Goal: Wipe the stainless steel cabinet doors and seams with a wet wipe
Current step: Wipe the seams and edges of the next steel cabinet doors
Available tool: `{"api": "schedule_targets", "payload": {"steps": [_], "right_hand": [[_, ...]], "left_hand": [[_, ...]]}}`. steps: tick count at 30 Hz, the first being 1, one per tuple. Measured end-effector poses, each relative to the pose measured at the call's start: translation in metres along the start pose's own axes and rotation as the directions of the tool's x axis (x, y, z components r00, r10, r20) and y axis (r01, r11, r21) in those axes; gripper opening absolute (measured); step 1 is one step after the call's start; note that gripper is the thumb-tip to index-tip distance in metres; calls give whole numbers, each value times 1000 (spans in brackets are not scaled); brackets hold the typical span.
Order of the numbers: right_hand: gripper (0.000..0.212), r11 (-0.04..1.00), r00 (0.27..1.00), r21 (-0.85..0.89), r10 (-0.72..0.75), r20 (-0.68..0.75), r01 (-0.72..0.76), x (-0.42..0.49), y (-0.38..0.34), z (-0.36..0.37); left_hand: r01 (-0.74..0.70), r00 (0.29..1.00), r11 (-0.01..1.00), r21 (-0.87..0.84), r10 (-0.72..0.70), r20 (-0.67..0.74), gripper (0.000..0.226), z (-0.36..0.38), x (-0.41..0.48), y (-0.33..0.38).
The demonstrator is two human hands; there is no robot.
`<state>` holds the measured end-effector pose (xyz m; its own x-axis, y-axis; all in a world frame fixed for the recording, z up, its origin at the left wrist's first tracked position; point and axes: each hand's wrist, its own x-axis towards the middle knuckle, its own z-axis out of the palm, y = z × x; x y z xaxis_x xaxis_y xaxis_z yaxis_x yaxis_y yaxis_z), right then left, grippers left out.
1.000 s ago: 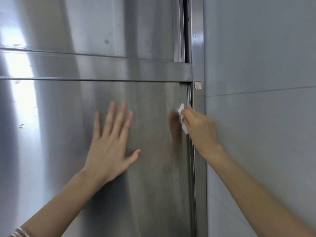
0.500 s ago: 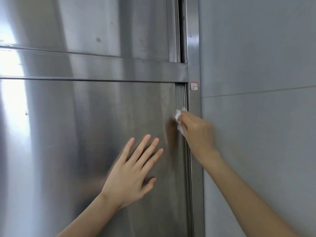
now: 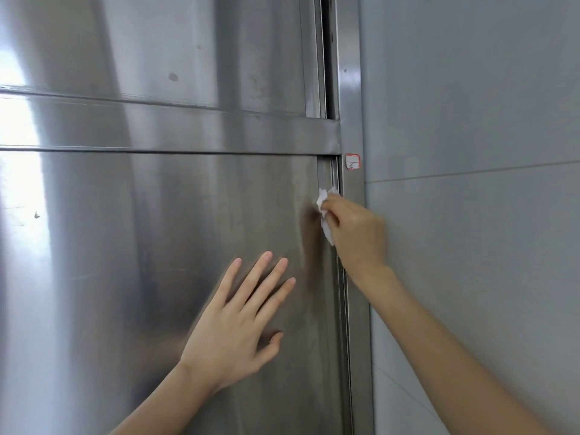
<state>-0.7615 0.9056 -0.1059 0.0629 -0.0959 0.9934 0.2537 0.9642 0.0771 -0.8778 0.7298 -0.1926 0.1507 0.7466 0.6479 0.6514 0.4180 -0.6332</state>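
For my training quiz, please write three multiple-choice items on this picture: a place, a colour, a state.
1. Where is the wet wipe? A on a floor; B at the right seam of the lower door; C in a bucket.
2. The sticker border is: A red; B blue; C green.
3. The left hand is: A fisted; B open, fingers straight; C gripping a bottle.
Answers: B, the right hand holds it there; A, a red outline shows; B, no finger curls.
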Motion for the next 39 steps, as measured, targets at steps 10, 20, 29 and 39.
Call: {"api": "schedule_targets", "payload": {"steps": [10,20,29,39], "right_hand": [[20,993,957,86,-99,272,79,-166,3,-33],[25,993,900,95,19,436,-67,-188,-11,-57],[16,990,901,113,28,434,-85,-212,-17,-66],[18,995,890,58,50,452,-86,-236,-31,-85]], "left_hand": [[-4,999,1000,-18,4,-40,74,0,-2,1],[-117,993,981,-153,118,-6,66,16,-50,56],[-190,943,830,-525,303,139,25,71,-172,183],[-82,878,878,-471,287,382,31,80,-174,228]]}}
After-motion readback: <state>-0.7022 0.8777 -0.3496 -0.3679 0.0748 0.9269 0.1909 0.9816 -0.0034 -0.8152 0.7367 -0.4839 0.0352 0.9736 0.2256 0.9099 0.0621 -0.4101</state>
